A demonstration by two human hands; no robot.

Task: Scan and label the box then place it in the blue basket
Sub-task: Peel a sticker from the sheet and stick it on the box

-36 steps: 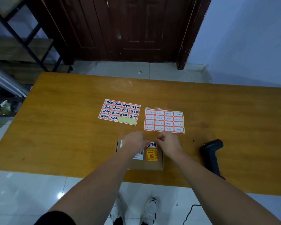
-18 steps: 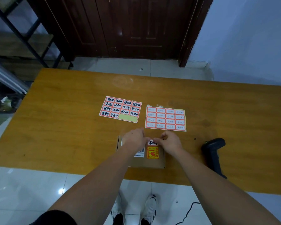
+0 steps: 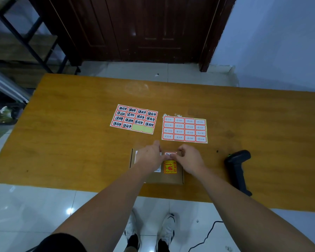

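Note:
A flat brown cardboard box (image 3: 164, 178) lies at the near edge of the wooden table (image 3: 71, 142), with a yellow and red sticker (image 3: 170, 167) on its top. A small white label with a red border (image 3: 169, 154) lies on the box's far edge. My left hand (image 3: 149, 155) and my right hand (image 3: 188, 158) rest on the box, fingertips meeting on that label and pressing it down. The black handheld scanner (image 3: 237, 168) lies on the table to the right of the box. No blue basket is in view.
Two label sheets lie beyond the box: a handwritten one (image 3: 134, 119) with one label gone and a printed one (image 3: 184, 129). The scanner's cable (image 3: 204, 237) trails on the tiled floor. A dark door (image 3: 135, 28) and a metal rack (image 3: 16, 33) stand behind the table.
Both hands have stayed on the box with fingertips on the small label, shifting slightly toward each other. The view has tilted a little.

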